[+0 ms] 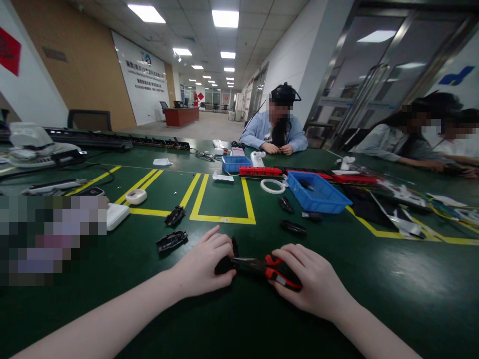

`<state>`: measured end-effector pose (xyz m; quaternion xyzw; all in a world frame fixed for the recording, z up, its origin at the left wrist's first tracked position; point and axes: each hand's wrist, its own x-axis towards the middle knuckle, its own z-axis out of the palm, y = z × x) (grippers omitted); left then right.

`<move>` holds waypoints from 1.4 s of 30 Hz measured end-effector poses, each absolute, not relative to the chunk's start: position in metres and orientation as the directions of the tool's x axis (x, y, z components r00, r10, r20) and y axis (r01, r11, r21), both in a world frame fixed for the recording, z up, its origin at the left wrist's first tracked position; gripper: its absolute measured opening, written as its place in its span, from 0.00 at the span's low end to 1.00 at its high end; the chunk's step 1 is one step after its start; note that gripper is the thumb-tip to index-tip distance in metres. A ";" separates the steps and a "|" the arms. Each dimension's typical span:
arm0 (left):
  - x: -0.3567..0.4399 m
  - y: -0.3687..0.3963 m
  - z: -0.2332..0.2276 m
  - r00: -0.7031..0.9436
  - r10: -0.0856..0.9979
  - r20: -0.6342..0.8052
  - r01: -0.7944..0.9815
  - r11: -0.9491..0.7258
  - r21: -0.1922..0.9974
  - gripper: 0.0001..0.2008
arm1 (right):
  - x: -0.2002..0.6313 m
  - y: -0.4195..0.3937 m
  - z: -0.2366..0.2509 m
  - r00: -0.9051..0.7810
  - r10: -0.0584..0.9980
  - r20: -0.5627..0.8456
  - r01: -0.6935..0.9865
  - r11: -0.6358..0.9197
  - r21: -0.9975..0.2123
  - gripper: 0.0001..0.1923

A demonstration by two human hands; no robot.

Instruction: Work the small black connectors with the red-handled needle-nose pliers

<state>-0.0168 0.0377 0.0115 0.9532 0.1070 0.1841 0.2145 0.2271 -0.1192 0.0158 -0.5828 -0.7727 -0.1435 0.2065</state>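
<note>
My right hand [312,276] is closed around the red and black handles of a pair of long-nose pliers [275,271]. The jaws point left and meet a small black plastic part [224,265], which my left hand [207,259] grips between thumb and fingers. My fingers cover much of that part, and I cannot tell whether the jaws are clamped on it. Left of my left hand lie two black plastic shells [172,242] with open, ribbed insides. Beyond my right hand rest several more black parts, among them a smooth black shell [294,227].
A blue bin [318,194] with a black item inside stands at the right, near a white ring [273,186]. Farther back are a smaller blue tray [235,163] and red strips [261,171]. A white box [117,216] sits at left. Across the table sits a person [277,124].
</note>
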 end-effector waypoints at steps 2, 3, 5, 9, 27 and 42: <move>-0.018 0.038 0.013 0.911 0.272 0.308 0.115 -0.888 0.445 0.06 | 0.228 -0.119 0.018 -0.243 0.839 0.486 0.960 0.279 -0.003 0.19; -0.018 0.037 0.014 0.910 0.270 0.313 0.111 -0.889 0.443 0.06 | 0.228 -0.119 0.019 -0.245 0.837 0.490 0.960 0.282 -0.001 0.19; -0.019 0.037 0.017 0.907 0.272 0.323 0.111 -0.892 0.439 0.07 | 0.229 -0.119 0.021 -0.249 0.834 0.493 0.958 0.286 -0.001 0.20; -0.020 0.037 0.018 0.909 0.247 0.336 0.093 -0.905 0.414 0.07 | 0.230 -0.119 0.020 -0.261 0.827 0.497 0.955 0.297 0.006 0.21; -0.021 0.039 0.017 0.906 0.224 0.358 0.069 -0.914 0.399 0.11 | 0.232 -0.120 0.014 -0.217 0.834 0.507 0.950 0.300 -0.088 0.21; -0.020 0.041 0.017 0.923 0.262 0.281 0.111 -0.882 0.458 0.35 | 0.228 -0.120 0.016 -0.251 0.829 0.499 0.948 0.315 -0.047 0.20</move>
